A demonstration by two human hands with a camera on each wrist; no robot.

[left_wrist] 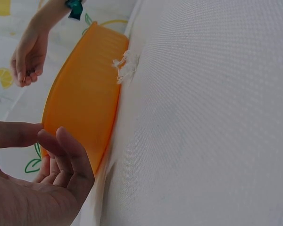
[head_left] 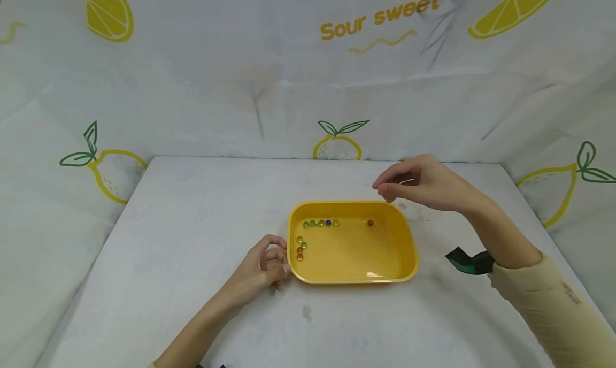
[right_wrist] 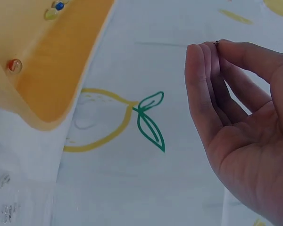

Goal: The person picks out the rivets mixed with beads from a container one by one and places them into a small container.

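Observation:
A yellow plastic tray [head_left: 353, 280] stands on the white table with several glass marbles inside. Green, yellowish and blue ones line its far left side, with more green and orange marbles [head_left: 300, 250] along the left wall. One reddish-brown marble [head_left: 370, 223] lies apart toward the far right. My left hand [head_left: 267, 266] holds the tray's left rim with bent fingers, as the left wrist view also shows. Beyond the far right corner, my right hand [head_left: 423, 183] is raised, thumb and fingertips pinched on a small dark thing [right_wrist: 217, 43], mostly hidden by the fingers.
White cloth printed with lemons hangs at the back and sides of the table [head_left: 192, 207]. Some clear, shiny bits [right_wrist: 7, 212] lie beside the tray's right end. A dark green band [head_left: 471, 261] sticks out from the right wrist.

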